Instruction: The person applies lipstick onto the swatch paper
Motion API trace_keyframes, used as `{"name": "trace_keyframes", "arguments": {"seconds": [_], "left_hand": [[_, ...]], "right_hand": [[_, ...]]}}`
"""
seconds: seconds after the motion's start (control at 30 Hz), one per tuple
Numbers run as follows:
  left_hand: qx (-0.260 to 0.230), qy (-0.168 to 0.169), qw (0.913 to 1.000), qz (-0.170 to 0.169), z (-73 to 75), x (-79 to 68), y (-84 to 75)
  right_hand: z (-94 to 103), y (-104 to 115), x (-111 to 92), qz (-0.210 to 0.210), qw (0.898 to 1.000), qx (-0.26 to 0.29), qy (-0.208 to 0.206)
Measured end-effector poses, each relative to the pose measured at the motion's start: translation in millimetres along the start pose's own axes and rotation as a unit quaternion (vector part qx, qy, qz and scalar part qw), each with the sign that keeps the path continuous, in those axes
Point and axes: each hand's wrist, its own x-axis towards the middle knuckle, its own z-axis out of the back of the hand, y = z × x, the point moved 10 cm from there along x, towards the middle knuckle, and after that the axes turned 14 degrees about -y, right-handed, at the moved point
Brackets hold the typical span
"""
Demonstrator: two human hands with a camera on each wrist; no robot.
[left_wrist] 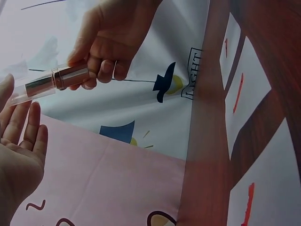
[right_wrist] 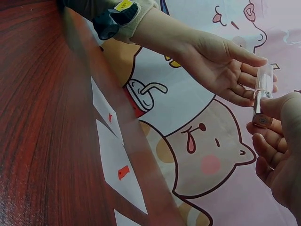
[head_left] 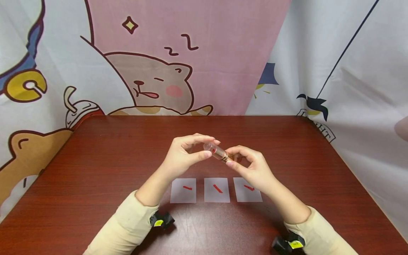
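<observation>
A lipstick (head_left: 218, 151) with a clear cap (right_wrist: 265, 77) and a shiny gold base (left_wrist: 73, 76) is held above the table, tilted. The left hand (head_left: 181, 154) pinches the clear cap end between thumb and fingers. At the other end, the right hand (head_left: 253, 166) grips the gold base with its thumb and fingers. A small red spot shows through the clear part in the head view. The cap appears to be on the lipstick. Below the hands lie three white paper pieces: a left paper (head_left: 178, 194), a middle paper (head_left: 211, 198) and a right paper (head_left: 248, 197), each with a red mark.
The dark reddish-brown table (head_left: 111, 159) extends around the papers. Behind it hangs a printed cloth (head_left: 223, 71) with cartoon animals. Each wrist wears a black camera, the left camera (head_left: 162, 220) and the right camera (head_left: 283, 245).
</observation>
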Motion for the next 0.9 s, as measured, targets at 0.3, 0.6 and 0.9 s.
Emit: {"name": "trace_keyframes", "arguments": {"seconds": [0.3,0.6,0.9], "left_hand": [[-0.006,0.005,1.0000,0.001,-3.8,-2.2,7.1],[-0.005,0.004,1.0000,-0.001,-6.1,-3.4,9.6],[-0.008,-0.001,0.9999,0.013,-4.4,-3.0,13.2]], "right_hand": [[0.9,-2,0,0.004,1.000,-0.005,-0.006],[1.6,0,-1,0.014,1.000,0.000,-0.015],[0.1,4,0,0.015,1.000,0.004,-0.015]]}}
